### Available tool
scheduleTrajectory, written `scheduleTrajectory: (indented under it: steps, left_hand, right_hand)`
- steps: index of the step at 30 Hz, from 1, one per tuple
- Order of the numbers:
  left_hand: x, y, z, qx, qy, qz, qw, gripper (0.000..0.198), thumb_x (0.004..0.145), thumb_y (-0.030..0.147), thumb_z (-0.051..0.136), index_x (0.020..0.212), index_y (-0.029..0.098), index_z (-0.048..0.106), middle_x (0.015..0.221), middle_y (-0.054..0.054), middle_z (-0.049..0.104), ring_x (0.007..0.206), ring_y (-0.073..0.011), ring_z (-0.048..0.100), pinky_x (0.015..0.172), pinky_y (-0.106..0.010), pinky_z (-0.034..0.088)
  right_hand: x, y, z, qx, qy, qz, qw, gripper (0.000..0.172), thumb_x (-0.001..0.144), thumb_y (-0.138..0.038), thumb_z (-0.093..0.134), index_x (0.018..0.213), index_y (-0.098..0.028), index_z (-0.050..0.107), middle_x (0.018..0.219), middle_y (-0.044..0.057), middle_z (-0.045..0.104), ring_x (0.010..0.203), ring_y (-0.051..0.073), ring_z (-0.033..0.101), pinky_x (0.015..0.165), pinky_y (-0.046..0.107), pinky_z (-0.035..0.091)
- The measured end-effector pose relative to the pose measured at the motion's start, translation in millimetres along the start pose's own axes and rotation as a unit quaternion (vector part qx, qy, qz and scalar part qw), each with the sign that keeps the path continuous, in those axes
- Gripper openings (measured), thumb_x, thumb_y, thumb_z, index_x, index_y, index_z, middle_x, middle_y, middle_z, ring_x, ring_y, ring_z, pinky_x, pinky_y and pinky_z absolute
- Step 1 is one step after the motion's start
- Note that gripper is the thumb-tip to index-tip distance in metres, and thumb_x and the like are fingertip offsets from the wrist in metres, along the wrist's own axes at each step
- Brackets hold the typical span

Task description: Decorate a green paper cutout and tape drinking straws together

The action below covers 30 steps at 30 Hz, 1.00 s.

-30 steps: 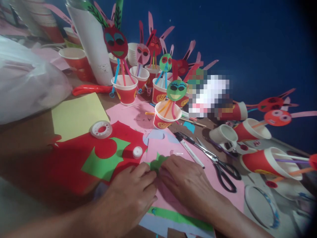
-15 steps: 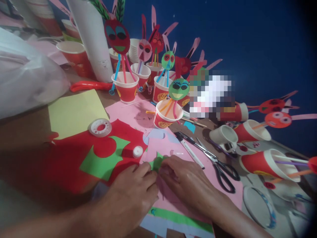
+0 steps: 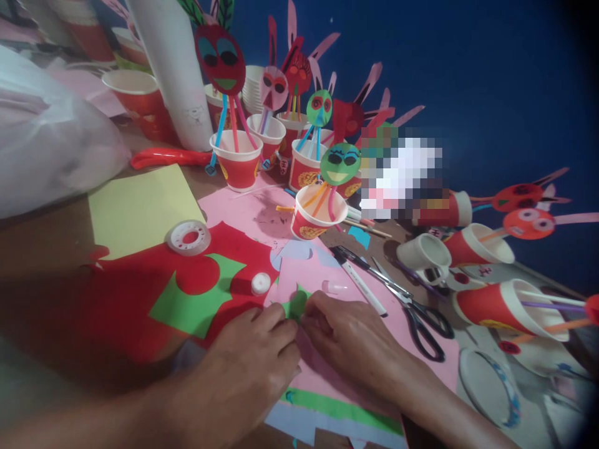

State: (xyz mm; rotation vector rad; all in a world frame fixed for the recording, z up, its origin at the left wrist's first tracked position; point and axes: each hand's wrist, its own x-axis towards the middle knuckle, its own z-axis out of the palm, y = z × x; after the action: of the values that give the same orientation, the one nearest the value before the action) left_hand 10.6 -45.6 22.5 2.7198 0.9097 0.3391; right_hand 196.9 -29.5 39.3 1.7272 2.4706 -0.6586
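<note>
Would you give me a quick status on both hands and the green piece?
Left hand, right hand: both pinching green cutout on pink sheet. Pen, scissors just right, clear of hands.

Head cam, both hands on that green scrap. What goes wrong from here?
1. The green paper piece is small and sits under the fingertips of the left hand and right hand; it may tear or crease.
2. The scissors and a marker lie just beside the right hand; a sweep could knock them.
3. The cup holding a paper face on straws stands close ahead and might tip.
</note>
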Motion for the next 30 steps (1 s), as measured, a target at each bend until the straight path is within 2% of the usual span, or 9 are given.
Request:
scheduleTrajectory:
  steps: [9,16,21,25,30]
  left_hand:
    - [0.5,-0.2,-1.1,0.002,-0.018,0.004,1.0,0.008,0.084,0.019,0.057,0.078,0.019,0.062,0.085,-0.003,0.064,0.08,-0.022,0.05,0.063,-0.036,0.036]
    - [1.6,-0.6,-2.8,0.009,-0.027,0.01,1.0,0.006,0.081,0.018,0.062,0.076,0.019,0.062,0.082,-0.002,0.063,0.08,-0.0218,0.049,0.063,-0.035,0.034]
    - [1.8,-1.1,-3.2,0.009,-0.019,0.014,1.0,0.006,0.082,0.017,0.061,0.075,0.019,0.061,0.081,-0.002,0.063,0.078,-0.0216,0.048,0.064,-0.035,0.033]
    - [0.6,-0.4,-1.6,-0.002,-0.011,0.009,1.0,0.008,0.084,0.018,0.059,0.076,0.019,0.061,0.082,-0.002,0.063,0.08,-0.0215,0.048,0.066,-0.035,0.033]
    - [0.0,0.8,-0.8,0.002,-0.019,0.008,1.0,0.009,0.084,0.017,0.058,0.075,0.019,0.059,0.081,-0.002,0.062,0.078,-0.0215,0.048,0.064,-0.035,0.033]
  right_hand:
    - [-3.3,2.2,2.2,0.031,0.009,-0.009,0.999,0.012,0.079,-0.013,0.05,0.082,-0.022,0.059,0.07,-0.002,0.068,0.06,0.016,0.06,0.053,0.025,0.025]
    - [1.2,-0.4,0.6,0.014,0.003,-0.019,1.0,0.012,0.081,-0.015,0.05,0.089,-0.022,0.056,0.066,-0.002,0.067,0.055,0.014,0.057,0.05,0.025,0.02]
    - [1.5,-0.8,-0.4,0.007,-0.006,-0.017,1.0,0.011,0.078,-0.015,0.05,0.086,-0.021,0.058,0.066,0.0,0.069,0.055,0.014,0.057,0.05,0.025,0.019]
    - [-0.5,-0.4,-0.7,0.021,-0.014,-0.007,1.0,0.011,0.08,-0.02,0.05,0.086,-0.021,0.06,0.065,0.001,0.067,0.056,0.015,0.055,0.051,0.025,0.02]
    - [-1.8,0.4,-1.4,0.062,-0.016,-0.005,0.998,0.014,0.078,-0.016,0.049,0.084,-0.022,0.06,0.063,-0.001,0.064,0.056,0.013,0.052,0.052,0.023,0.023]
